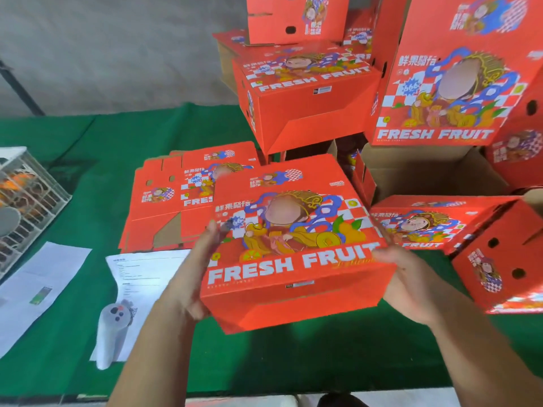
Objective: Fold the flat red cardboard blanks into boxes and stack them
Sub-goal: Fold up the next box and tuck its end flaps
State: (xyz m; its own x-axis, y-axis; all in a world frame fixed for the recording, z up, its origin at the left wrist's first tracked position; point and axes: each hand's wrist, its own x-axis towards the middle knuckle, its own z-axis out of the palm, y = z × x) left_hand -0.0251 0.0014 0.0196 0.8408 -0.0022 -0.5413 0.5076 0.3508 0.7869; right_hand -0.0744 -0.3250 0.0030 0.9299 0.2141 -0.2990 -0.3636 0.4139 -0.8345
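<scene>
Your left hand [202, 259] and right hand [411, 277] gripping the folded red box [293, 245] by its side edges above the green table [264, 362], flat blanks [176, 201] just behind, stacked boxes [308, 92] crowding the right.

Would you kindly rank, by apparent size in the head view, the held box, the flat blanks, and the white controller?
1. Held box, though it is nearest the camera, so its lead may be exaggerated.
2. Flat blanks, partly hidden behind it.
3. White controller.
</scene>
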